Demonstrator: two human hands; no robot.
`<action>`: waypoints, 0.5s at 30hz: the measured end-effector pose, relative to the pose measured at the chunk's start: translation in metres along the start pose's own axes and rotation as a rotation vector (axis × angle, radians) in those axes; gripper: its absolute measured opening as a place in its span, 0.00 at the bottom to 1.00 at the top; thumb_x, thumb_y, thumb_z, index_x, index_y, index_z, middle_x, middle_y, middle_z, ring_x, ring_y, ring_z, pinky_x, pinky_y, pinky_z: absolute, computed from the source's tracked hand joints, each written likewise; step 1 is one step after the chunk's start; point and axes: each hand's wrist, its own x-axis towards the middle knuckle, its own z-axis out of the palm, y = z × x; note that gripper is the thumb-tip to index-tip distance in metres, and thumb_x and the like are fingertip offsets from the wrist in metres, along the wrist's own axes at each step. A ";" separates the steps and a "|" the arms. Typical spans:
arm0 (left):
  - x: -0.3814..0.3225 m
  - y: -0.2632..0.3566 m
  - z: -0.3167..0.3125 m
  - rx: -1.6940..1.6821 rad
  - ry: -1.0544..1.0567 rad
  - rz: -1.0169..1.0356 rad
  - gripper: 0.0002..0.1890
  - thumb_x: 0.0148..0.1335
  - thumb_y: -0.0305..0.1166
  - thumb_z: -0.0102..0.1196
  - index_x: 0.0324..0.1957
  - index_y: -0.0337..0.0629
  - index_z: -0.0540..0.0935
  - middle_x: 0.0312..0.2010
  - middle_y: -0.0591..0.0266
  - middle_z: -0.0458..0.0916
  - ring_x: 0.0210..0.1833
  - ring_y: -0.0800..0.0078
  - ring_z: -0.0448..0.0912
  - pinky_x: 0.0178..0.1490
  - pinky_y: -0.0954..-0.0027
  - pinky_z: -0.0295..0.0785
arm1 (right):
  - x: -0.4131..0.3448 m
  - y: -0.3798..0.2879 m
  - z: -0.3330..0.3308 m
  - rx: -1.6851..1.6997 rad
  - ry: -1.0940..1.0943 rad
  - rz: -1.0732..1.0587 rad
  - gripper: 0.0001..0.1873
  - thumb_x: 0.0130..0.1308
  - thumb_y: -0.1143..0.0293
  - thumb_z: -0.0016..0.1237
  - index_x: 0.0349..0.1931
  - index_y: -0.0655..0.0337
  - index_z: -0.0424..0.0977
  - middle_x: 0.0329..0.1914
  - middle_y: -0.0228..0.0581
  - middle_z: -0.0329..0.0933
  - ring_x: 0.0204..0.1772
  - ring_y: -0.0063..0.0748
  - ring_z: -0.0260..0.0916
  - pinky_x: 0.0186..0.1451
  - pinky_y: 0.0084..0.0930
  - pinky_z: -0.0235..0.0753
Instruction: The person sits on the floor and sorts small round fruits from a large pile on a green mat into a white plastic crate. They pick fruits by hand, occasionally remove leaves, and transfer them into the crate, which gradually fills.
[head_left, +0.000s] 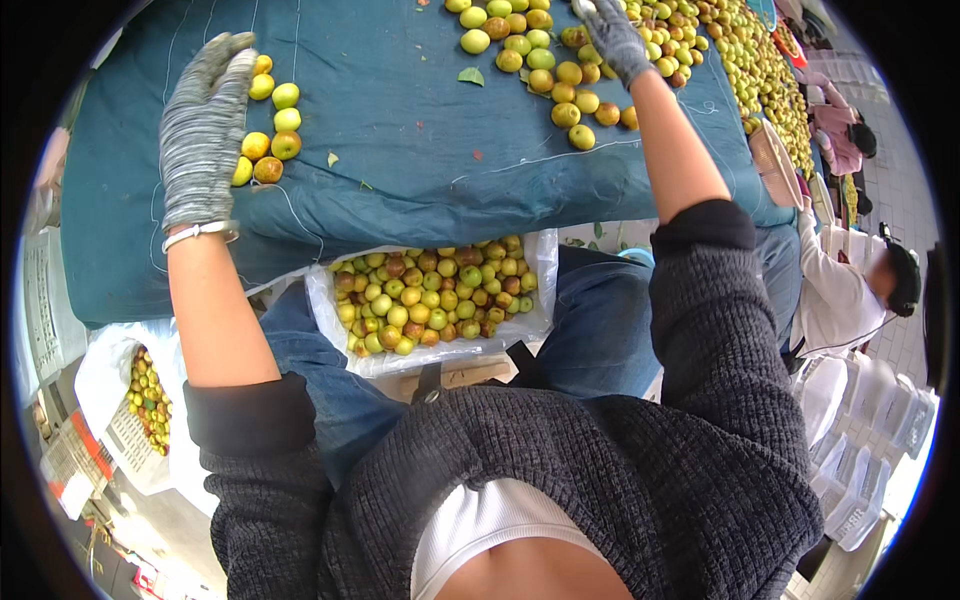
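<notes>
Both of my hands wear grey striped knit gloves. My left hand (202, 127) is stretched out over the left of a table covered in dark green cloth (375, 112). Its palm side faces a small group of yellow-green and brown jujubes (286, 120); nothing shows in its grasp. My right hand (619, 41) reaches to the top edge, among a larger spread of jujubes (568, 73). Its fingertips meet the frame edge beside something pale, so its hold is unclear. Below the table edge, between my knees, stands a plastic-lined crate (544, 281) full of jujubes (420, 300).
A large heap of jujubes (757, 75) covers the table's far right, near a pink basket (775, 161). People (844, 289) work along that side. Clear plastic crates (855, 480) stand at right. At left is a lined crate (135, 442) of smaller-looking fruit. A leaf (471, 76) lies mid-table.
</notes>
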 end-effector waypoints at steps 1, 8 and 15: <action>-0.004 -0.002 0.010 0.081 -0.055 0.099 0.16 0.65 0.36 0.59 0.53 0.44 0.81 0.49 0.66 0.83 0.54 0.76 0.78 0.60 0.72 0.71 | 0.020 0.003 0.012 0.006 0.200 -0.207 0.27 0.69 0.57 0.39 0.68 0.50 0.62 0.78 0.42 0.48 0.79 0.51 0.38 0.79 0.40 0.44; -0.030 -0.014 0.057 0.259 -0.577 0.031 0.24 0.66 0.33 0.57 0.63 0.46 0.72 0.61 0.59 0.73 0.67 0.71 0.67 0.68 0.71 0.63 | 0.022 -0.114 -0.014 0.470 -0.158 0.129 0.27 0.68 0.44 0.46 0.61 0.46 0.71 0.61 0.45 0.73 0.66 0.45 0.67 0.68 0.34 0.65; -0.022 -0.018 0.072 0.358 -0.606 -0.164 0.34 0.63 0.33 0.60 0.70 0.51 0.63 0.72 0.53 0.54 0.72 0.60 0.61 0.69 0.65 0.65 | 0.035 -0.099 -0.037 0.732 0.202 0.097 0.23 0.70 0.46 0.43 0.57 0.48 0.73 0.57 0.42 0.74 0.63 0.42 0.69 0.66 0.36 0.67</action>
